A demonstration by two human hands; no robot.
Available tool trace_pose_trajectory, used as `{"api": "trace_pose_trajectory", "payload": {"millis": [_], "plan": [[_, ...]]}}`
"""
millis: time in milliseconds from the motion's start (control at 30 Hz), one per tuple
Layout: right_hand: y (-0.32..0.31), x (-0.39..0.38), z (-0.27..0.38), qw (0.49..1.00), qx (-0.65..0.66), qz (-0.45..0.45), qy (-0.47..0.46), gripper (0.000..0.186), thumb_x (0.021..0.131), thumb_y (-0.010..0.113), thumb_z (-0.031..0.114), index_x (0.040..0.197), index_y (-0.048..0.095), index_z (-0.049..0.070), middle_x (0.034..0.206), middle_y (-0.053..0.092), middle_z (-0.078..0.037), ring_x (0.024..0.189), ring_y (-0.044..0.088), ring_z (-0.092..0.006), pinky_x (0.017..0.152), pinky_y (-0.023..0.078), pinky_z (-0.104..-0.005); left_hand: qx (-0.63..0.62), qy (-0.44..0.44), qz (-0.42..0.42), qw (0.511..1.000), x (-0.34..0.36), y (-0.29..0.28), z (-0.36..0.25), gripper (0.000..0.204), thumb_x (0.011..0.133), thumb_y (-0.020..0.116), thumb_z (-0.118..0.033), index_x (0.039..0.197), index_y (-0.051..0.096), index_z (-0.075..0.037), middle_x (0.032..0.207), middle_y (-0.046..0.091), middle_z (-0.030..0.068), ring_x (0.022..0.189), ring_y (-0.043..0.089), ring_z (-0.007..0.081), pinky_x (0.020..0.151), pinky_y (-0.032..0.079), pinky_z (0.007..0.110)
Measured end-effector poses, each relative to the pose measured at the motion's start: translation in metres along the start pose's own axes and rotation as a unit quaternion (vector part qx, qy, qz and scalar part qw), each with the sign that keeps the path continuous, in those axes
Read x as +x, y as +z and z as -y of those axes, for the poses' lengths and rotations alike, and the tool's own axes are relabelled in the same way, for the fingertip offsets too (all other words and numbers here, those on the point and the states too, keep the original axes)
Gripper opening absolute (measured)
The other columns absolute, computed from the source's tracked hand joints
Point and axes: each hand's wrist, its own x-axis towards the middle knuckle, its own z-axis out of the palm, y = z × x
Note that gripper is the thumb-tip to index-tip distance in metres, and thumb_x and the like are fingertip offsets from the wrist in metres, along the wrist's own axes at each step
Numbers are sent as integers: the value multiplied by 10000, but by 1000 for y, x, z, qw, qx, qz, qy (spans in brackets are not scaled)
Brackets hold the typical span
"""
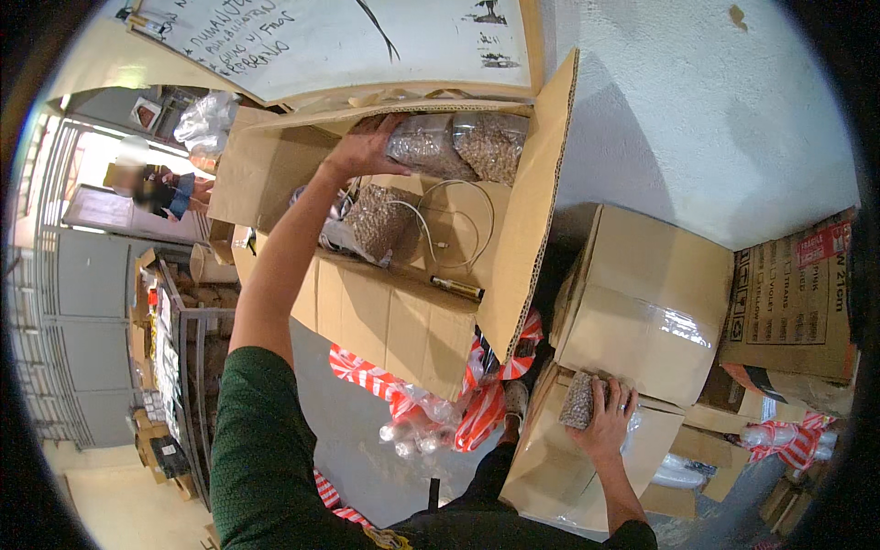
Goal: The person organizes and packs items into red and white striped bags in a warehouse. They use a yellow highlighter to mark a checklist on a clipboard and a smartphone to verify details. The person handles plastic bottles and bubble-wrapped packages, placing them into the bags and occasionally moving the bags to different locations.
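An open cardboard box (541, 183) stands in front of me, its flaps spread out. Inside it, my left hand (365, 149) grips the left end of a bubble-wrapped bundle (429, 147), fingers above and thumb below. Another bubble-wrapped bundle (490, 148) lies against its right end. Lower in the box are a bubble-wrapped item (380, 223), a thin white cable (493, 215) in a loop and a dark and gold marker-like stick (456, 288). To the right, my right hand (605, 414) is closed on a small bubble-wrapped block (577, 401) atop a carton.
Taped cartons (642, 302) are stacked at my right, with a printed carton (793, 302) beyond. Red-and-white striped bags (481, 417) and clear plastic lie on the floor below the box. A whiteboard (367, 46) leans behind it. Far left are a shelf (197, 367) and another person (160, 188).
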Motion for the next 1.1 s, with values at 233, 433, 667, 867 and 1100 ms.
{"api": "trace_pose_trajectory", "payload": {"millis": [233, 433, 667, 867, 1100], "plan": [[-14, 0, 7, 1000, 18, -1, -2, 1029, 478, 874, 335, 1387, 455, 93, 1357, 440, -189, 1340, 370, -375, 1175, 153, -607, 12, -86, 122, 989, -30, -29, 8, 959, 676, 843, -485, 1453, 381, -163, 1321, 562, 206, 1214, 545, 415, 993, 479, 487], [-16, -5, 5, 1000, 19, -1, -12, 1050, 496, 876, 382, 1402, 428, 97, 1370, 432, -189, 1352, 357, -374, 1178, 146, -609, -27, -133, -55, 989, -103, -86, -20, 758, 629, 868, -295, 1288, 515, -169, 1087, 637, 110, 1017, 636, 342, 836, 517, 460], [-15, -3, 6, 999, -22, 6, -29, 1086, 516, 881, 394, 1441, 396, 98, 1386, 428, -192, 1356, 344, -383, 1174, 134, -609, -133, -266, -161, 941, -198, -234, -83, 844, 628, 917, -255, 1321, 469, -75, 1202, 613, 160, 1106, 633, 305, 908, 532, 431], [-12, 3, -2, 996, 19, 79, -40, 1172, 434, 906, 348, 1459, 387, 119, 1345, 472, -250, 1273, 428, -425, 1101, 290, -569, -587, -391, -317, 634, -335, -201, -191, 824, 698, 822, -394, 1330, 438, -31, 1189, 574, 98, 1137, 564, 213, 977, 470, 389], [-13, -57, 51, 793, 587, 156, 55, 871, 737, 817, 399, 1449, 403, 116, 1420, 466, -157, 1265, 499, -317, 1080, 399, -497, -851, -478, -197, 94, -434, -176, -374, 776, 866, 668, -450, 1468, 369, -62, 1385, 538, 156, 1198, 591, 299, 1057, 462, 431]]}}
